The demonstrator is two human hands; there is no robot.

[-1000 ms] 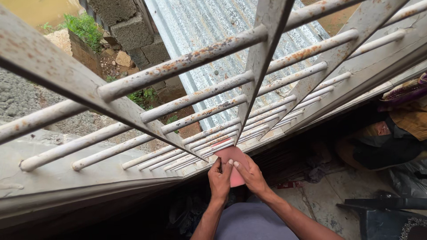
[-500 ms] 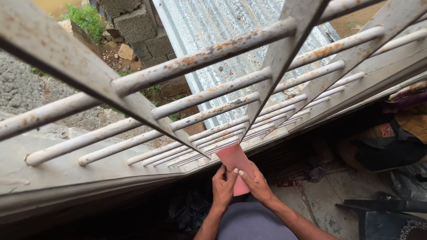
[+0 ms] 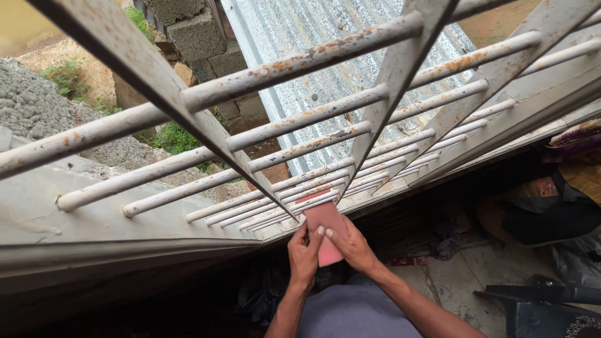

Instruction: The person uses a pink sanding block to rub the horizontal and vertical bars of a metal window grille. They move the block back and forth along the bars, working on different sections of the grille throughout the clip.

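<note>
A rusted white window grille [image 3: 350, 94] is filling the view. At its lower edge, a pink sanding pad [image 3: 324, 220] is pressing against the bars, with left hand [image 3: 305, 255] and right hand [image 3: 352, 246] together clamping it.

A flat, rectangular pink pad [image 3: 325, 220] with rounded corners and a dull, slightly grainy face. It stands nearly upright, tilted a little, its upper edge pushed against the lowest rusty white bars of the window grille [image 3: 350, 134], partly behind them. Its lower half sits below the grille and is covered by fingers pinching it from both sides.
</note>
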